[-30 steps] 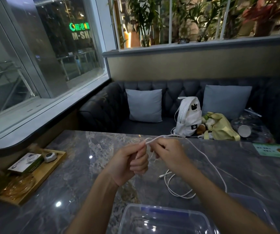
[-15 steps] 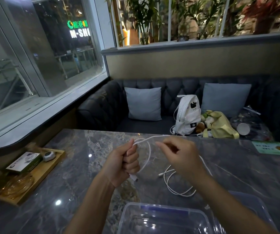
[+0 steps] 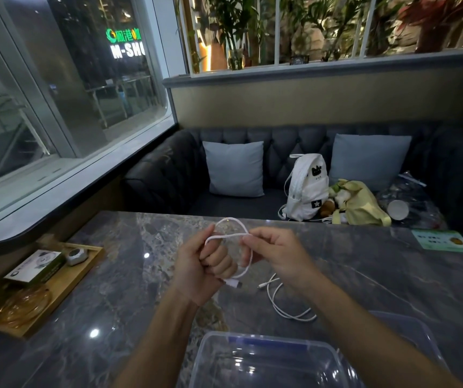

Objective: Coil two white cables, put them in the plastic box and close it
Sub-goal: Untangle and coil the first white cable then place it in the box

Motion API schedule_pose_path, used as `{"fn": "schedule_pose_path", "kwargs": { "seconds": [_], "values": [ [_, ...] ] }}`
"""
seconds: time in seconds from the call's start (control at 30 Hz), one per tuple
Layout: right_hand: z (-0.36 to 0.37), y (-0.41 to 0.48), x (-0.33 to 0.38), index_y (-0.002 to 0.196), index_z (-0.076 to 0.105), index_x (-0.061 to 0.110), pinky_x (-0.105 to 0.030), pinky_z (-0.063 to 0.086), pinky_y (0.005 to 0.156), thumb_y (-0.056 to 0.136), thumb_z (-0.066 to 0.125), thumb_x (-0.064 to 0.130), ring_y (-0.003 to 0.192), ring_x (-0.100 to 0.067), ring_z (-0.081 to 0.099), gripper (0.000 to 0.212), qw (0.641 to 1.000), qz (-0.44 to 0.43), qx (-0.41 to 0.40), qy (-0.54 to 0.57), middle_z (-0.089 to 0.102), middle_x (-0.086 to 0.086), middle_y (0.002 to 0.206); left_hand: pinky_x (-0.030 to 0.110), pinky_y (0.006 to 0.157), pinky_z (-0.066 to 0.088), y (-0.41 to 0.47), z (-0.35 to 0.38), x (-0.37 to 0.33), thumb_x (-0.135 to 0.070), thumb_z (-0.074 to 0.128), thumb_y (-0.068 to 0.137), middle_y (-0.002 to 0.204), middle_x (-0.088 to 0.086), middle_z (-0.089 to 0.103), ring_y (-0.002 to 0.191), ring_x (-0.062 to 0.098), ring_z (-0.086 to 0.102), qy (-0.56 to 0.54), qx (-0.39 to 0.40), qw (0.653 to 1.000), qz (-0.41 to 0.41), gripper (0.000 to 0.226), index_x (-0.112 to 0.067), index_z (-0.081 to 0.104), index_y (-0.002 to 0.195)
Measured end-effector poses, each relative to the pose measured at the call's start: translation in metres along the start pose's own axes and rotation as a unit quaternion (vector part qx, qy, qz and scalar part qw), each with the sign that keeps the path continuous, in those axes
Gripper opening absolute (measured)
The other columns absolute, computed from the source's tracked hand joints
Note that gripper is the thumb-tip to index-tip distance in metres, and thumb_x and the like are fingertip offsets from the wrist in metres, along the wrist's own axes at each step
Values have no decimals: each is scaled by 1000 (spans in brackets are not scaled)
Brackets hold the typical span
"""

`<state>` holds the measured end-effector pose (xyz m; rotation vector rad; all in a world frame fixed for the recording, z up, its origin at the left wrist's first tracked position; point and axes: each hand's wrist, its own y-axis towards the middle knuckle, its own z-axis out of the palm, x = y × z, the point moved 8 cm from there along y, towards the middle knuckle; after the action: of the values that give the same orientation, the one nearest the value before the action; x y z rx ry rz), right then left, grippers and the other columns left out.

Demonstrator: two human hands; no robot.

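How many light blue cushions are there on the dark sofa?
2. One cushion leans on the sofa back left of the white backpack; the other cushion leans right of it, behind the yellow bag. More may be hidden off-frame.

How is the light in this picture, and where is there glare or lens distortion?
Head view: dim evening light; small bright reflections on the polished table; pale glare on the plastic box; the shop sign outside is overexposed; the wide lens tilts the window frame at left; the left hand, the right hand and the white cable they hold look reasonably sharp.
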<state>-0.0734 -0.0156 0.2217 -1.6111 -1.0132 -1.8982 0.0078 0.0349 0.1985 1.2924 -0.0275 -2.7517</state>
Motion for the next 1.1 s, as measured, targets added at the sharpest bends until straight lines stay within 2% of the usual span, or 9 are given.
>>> {"fn": "schedule_pose_path", "kwargs": {
  "seconds": [0.07,0.13,0.27,0.43,0.57,0.67,0.8,1.0,1.1],
  "values": [
    [-4,1,2,69,66,9,-18,49,50,82,56,5,44,-7,53,17,1000,4,-7,26,57,3,46,25,46,32,0,-2,0,-34,65,75,35,-3,34,34,12,31,48,16,999,-12,45,-16,43,40],
    [-10,1,3,71,66,4,-17,47,48,84,56,1,42,-7,51,17,1000,13,3,-14,55,5,44,30,62,46,-2,-6,-1,-40,53,81,49,2,60,49,14,56,125,27,990,-55,38,-12,68,59],
    [-11,-1,5,74,67,3,-19,44,53,85,59,7,45,-9,52,15,987,17,60,-147,56,4,47,28,64,54,-3,-21,-4,-56,27,85,66,11,71,59,19,67,201,24,966,-160,68,-6,73,87],
    [-2,-3,1,70,68,13,-18,42,52,87,59,14,45,-5,50,19,964,20,103,-243,54,6,48,32,67,54,-4,-16,18,-50,40,83,57,8,67,51,16,63,268,24,933,-240,53,-6,69,75],
    [-2,-8,2,62,62,34,-15,40,49,86,59,18,43,-1,49,29,946,16,129,-296,54,12,43,29,60,55,-10,-10,31,-32,46,85,55,4,64,47,11,58,182,37,945,-268,38,-4,70,73],
    [-3,-8,3,70,69,27,-13,39,47,87,58,18,42,-1,49,22,949,7,121,-291,55,14,42,19,46,40,-12,-1,38,-24,66,75,52,-6,48,41,5,41,113,70,962,-238,15,-9,65,73],
    [-13,-7,3,74,71,9,-16,38,46,83,64,24,41,-4,47,19,964,-4,69,-258,54,4,48,16,38,21,-11,8,46,-23,77,68,49,-8,20,38,5,15,25,70,978,-197,23,-15,56,65],
    [-37,-7,7,65,70,18,-11,35,46,76,72,19,43,1,44,11,973,-31,17,-228,53,10,45,19,40,29,-14,5,36,-28,56,79,39,-11,23,29,5,19,53,41,988,-137,21,-18,52,61],
    [-55,-7,12,69,73,18,-10,37,46,69,74,16,47,0,46,3,983,-51,-15,-176,57,2,51,22,45,43,-18,6,27,-30,65,80,34,-11,31,27,3,33,51,52,992,-107,24,-17,54,63]
  ]
}}
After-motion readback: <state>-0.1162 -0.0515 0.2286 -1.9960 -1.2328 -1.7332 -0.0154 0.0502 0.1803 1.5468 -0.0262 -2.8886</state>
